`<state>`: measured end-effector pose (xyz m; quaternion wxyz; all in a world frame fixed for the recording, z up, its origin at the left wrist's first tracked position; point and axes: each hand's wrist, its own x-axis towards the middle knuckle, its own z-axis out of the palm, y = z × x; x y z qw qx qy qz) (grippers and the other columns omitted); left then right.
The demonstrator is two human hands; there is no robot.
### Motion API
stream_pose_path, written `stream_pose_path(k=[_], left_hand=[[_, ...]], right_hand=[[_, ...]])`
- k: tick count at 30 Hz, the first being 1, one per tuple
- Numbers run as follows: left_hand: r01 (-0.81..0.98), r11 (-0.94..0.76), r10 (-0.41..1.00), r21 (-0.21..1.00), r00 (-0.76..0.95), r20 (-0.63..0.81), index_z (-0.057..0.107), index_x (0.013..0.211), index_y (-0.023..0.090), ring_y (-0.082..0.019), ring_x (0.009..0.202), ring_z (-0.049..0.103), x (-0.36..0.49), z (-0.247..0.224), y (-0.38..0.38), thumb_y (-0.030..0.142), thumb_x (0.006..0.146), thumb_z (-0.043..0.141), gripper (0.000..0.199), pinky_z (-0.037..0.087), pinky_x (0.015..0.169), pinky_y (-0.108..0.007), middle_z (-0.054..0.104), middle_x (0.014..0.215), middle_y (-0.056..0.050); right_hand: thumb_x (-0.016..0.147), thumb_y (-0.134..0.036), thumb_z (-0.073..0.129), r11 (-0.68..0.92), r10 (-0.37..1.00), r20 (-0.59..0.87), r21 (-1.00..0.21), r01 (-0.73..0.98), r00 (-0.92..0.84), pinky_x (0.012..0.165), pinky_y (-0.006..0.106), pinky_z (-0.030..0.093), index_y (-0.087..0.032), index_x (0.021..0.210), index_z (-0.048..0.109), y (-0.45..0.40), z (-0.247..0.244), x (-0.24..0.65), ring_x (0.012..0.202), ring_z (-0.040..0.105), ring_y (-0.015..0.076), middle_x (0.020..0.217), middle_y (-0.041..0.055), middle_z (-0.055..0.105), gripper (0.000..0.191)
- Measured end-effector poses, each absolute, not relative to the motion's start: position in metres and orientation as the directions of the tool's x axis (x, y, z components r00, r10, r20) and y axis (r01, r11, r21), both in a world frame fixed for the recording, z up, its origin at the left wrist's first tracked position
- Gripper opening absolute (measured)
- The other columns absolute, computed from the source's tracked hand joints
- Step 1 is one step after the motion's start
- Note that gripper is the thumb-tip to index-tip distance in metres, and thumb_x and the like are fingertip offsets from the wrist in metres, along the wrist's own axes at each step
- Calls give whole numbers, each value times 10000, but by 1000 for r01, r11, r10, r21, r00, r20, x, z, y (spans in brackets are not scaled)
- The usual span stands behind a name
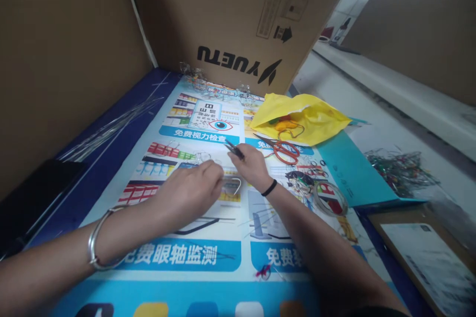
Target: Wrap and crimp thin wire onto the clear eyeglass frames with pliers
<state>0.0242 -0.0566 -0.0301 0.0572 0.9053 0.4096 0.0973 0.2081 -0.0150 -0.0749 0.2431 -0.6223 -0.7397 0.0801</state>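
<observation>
My left hand (201, 183), with a silver bangle on its wrist, is closed, its fingers pinched together. A bent silvery wire (235, 185) sticks out beside its fingertips and curves round in a hook shape. Close by on the right, my right hand (252, 162) wraps round small pliers (235, 149), their dark narrow jaws pointing up and to the left. The handles are hidden in the palm. Orange-handled scissors (285, 152) lie just beyond that hand, beside an open yellow bag (303, 116) with coloured thread (284, 126) inside.
A cardboard box (230, 20) walls off the back. Long straight wires (115, 126) lie at left. A round clear container (330, 198) stands near my right forearm. Tangled wire bits (401, 168) lie at right, and a small pink-red piece (264, 272) sits on the printed sheet (186, 294).
</observation>
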Motion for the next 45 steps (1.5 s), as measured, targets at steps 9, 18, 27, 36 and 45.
stream_pose_path(k=[9,18,27,36,45], left_hand=[[839,-543,769,16,490,410,523,776,161,-156,594,554,8,-31,-26,242,850,377,184,333,484,-242,585,727,-41],[811,-583,698,59,462,548,501,726,174,-146,567,536,8,-38,-27,200,829,374,165,313,477,-245,571,671,-26],[482,-446,868,754,440,232,490,715,175,-124,607,490,8,-16,-29,282,837,422,175,360,545,-218,537,645,22],[371,-358,866,857,475,156,574,647,160,-105,554,482,9,-23,-26,271,821,453,240,348,532,-201,527,568,34],[373,-382,867,846,462,188,628,743,187,-104,549,509,9,-29,-28,183,784,456,177,362,531,-192,570,580,42]], right_hand=[[798,-414,509,109,989,89,-978,177,-116,565,225,377,-166,755,565,-42,-40,180,592,457,104,654,-13,523,258],[742,-319,580,104,994,95,-980,172,-60,556,219,354,-167,732,591,-44,-51,172,594,437,103,627,-29,517,153],[755,-264,530,170,985,172,-933,317,-22,568,216,373,-173,677,552,-42,-44,176,602,483,113,623,-23,543,122],[744,-169,508,346,925,354,-629,696,-140,577,218,338,-172,709,594,-46,-48,176,619,483,119,642,-7,562,92],[777,-210,508,338,940,286,-689,642,-188,558,216,331,-166,706,608,-50,-49,172,598,479,111,625,-13,555,130]])
